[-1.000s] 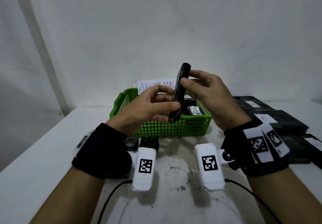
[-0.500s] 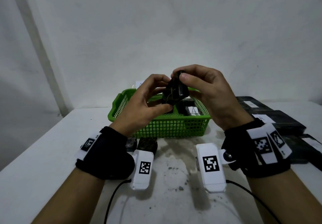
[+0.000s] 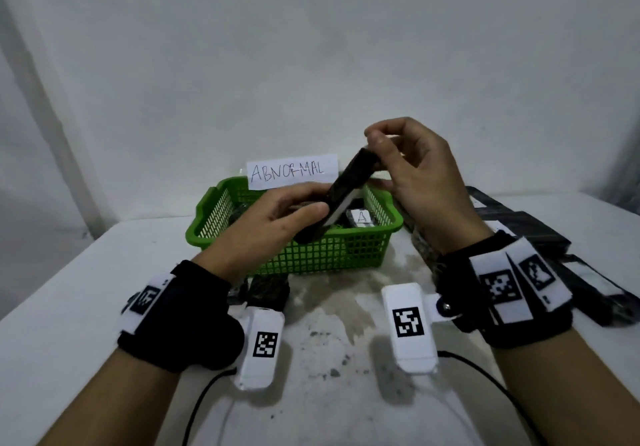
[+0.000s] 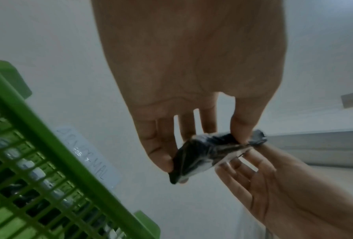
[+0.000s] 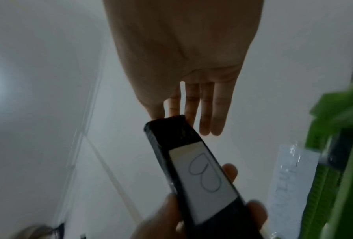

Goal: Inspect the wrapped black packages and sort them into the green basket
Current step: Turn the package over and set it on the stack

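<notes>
A wrapped black package [image 3: 349, 187] is held tilted above the green basket [image 3: 329, 258]. My left hand [image 3: 311, 215] grips its lower end and my right hand [image 3: 375, 147] pinches its upper end. In the right wrist view the package [image 5: 192, 169] shows a white label with a hand-drawn "B", and my right thumb touches its top corner. The left wrist view shows the package [image 4: 208, 153] end-on between my left fingers, shiny wrap bunched at its end. More black packages lie inside the basket, one with an "A" label [image 3: 362, 218].
A paper sign reading "ABNORMAL" [image 3: 291, 171] stands behind the basket against the wall. Several black packages [image 3: 519, 227] lie on the white table to the right. Two white marker blocks [image 3: 263, 348] hang under my wrists, with cables trailing toward me.
Both hands have turned the package, from upright and edge-on, through end-on, to tilted with its top to the right. My right hand has risen to the upper end.
</notes>
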{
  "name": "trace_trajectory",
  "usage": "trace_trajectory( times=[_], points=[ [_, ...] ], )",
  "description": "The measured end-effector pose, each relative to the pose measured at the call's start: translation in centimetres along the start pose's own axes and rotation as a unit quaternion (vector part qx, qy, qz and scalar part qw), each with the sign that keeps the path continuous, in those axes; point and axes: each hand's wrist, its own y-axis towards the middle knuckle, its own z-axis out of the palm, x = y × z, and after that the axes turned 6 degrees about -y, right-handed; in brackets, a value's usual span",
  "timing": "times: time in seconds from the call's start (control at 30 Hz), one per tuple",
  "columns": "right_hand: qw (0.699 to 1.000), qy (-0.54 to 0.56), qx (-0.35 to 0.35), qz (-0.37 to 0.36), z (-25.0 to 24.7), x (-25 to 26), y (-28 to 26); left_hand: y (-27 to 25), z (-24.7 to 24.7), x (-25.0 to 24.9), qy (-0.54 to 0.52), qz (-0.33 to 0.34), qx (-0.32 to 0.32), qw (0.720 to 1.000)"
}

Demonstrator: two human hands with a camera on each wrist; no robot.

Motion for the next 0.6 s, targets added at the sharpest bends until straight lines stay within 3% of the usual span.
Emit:
trace_trajectory(
  times=[0.2, 0.33, 0.4, 0.5, 0.6],
  points=[
    [0.953, -0.249, -0.031, -0.171, -6.0, -0.6, -4.3, 1.5, 4.9, -0.3, -0.014, -0.040, 0.079, 0.996],
    [0.859, -0.438, 0.118, -0.239, -11.1, -1.5, -7.3, 3.0, 8.6, -0.5, -0.001, -0.056, 0.128, 0.990],
    [0.829, -0.485, 0.156, -0.232, -13.4, -2.1, -8.3, 3.5, 10.5, -0.6, -0.002, -0.073, 0.163, 0.984],
    [0.814, -0.515, 0.167, -0.210, -16.2, -2.4, -9.1, 4.0, 13.3, -0.7, 0.002, -0.106, 0.203, 0.973],
    [0.813, -0.519, 0.214, -0.152, -18.3, -2.4, -9.7, 4.6, 15.2, -0.2, 0.062, -0.109, 0.170, 0.977]
  ],
)
